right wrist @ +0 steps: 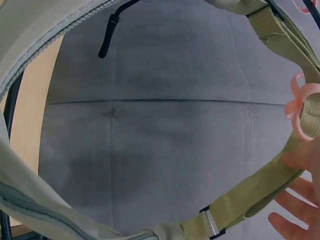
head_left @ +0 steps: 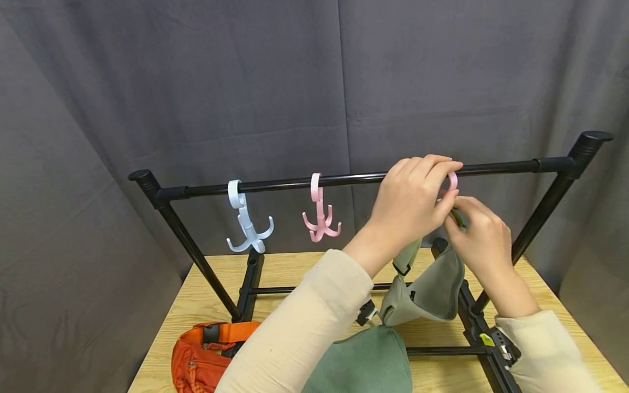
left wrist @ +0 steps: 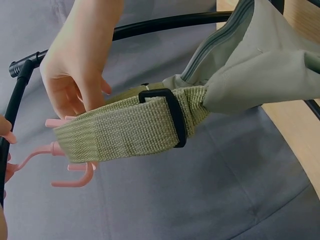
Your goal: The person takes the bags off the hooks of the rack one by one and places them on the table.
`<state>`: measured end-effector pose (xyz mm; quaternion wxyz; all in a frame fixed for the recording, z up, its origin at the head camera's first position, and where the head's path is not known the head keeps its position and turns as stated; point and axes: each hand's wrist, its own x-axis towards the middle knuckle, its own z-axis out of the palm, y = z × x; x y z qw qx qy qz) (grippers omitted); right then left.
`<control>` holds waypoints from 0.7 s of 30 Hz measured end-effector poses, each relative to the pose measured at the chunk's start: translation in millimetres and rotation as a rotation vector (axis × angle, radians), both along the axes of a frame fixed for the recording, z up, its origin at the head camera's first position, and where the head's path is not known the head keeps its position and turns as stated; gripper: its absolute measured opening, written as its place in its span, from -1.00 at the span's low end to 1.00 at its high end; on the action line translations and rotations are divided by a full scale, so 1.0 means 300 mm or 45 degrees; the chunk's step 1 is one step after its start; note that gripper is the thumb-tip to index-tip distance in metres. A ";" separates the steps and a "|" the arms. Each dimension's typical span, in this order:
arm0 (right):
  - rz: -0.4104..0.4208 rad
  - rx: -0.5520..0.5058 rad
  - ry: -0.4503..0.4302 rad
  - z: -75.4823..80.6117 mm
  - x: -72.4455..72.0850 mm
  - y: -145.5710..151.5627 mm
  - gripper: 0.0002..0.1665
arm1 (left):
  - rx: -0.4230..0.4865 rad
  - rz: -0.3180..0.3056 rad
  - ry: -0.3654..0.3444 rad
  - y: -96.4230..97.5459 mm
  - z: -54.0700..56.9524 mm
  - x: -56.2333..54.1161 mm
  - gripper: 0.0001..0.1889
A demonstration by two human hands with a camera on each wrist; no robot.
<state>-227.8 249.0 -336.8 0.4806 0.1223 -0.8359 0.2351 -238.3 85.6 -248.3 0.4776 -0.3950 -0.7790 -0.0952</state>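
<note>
My left hand (head_left: 413, 196) grips the top of a pink multi-prong hook (head_left: 453, 180) hung over the rack's black bar; fingers cover most of it. Lower prongs of this hook (left wrist: 82, 177) show in the left wrist view. My right hand (head_left: 484, 237) pinches an olive webbing strap (left wrist: 130, 130) beside the prongs. In the right wrist view the strap (right wrist: 255, 187) passes by the pink hook (right wrist: 302, 107), overlapping its prongs. A grey-green zippered bag (head_left: 427, 289) hangs from the strap below my hands, tilted. A black slider buckle (left wrist: 175, 117) sits on the strap.
On the bar (head_left: 285, 184) hang a light blue hook (head_left: 248, 224) and another pink hook (head_left: 320, 213), both bare. An orange waist bag (head_left: 201, 355) and a green bag (head_left: 368, 360) lie at the front of the wooden table (head_left: 216, 267). Grey curtains stand behind.
</note>
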 end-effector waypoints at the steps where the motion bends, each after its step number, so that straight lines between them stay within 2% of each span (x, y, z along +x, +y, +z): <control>1: -0.006 -0.005 0.018 -0.001 -0.003 -0.001 -0.80 | -0.001 0.001 0.000 0.000 0.000 0.000 -0.66; 11: -0.034 -0.037 0.132 0.011 -0.010 0.005 -0.90 | -0.012 0.003 -0.011 0.003 0.002 -0.001 -0.67; 21: -0.021 -0.045 0.151 0.026 -0.007 0.006 -0.87 | -0.013 0.009 -0.008 0.002 -0.002 -0.006 -0.67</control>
